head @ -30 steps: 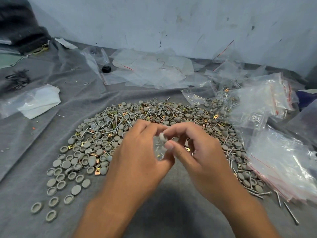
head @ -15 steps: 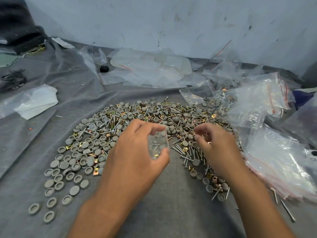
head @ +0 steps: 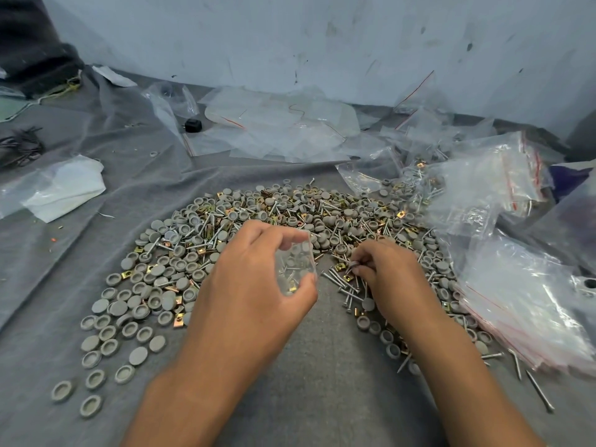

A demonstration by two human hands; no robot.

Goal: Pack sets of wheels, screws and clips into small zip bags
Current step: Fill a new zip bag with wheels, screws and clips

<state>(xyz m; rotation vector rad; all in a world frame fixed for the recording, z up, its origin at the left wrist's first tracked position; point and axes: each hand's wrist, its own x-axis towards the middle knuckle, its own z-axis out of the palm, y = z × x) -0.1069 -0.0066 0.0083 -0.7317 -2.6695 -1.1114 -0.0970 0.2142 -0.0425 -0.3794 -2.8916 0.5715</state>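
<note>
Holding a small zip bag (head: 295, 264) at frame centre, the left hand (head: 254, 291) pinches it between thumb and curled fingers; grey wheels, screws and a brass clip show inside. Right of it, the right hand (head: 392, 279) reaches down into the pile (head: 258, 221) of wheels, screws and clips on the grey cloth (head: 322, 382), fingertips pinching a small pale part. Empty zip bags (head: 529, 304) lie stacked at right; more plastic bags (head: 280, 127) sit upper centre.

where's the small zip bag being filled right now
In the head view, the small zip bag sits just left of centre, pinched in the left hand above the grey cloth, with the right hand picking parts beside it.
</note>
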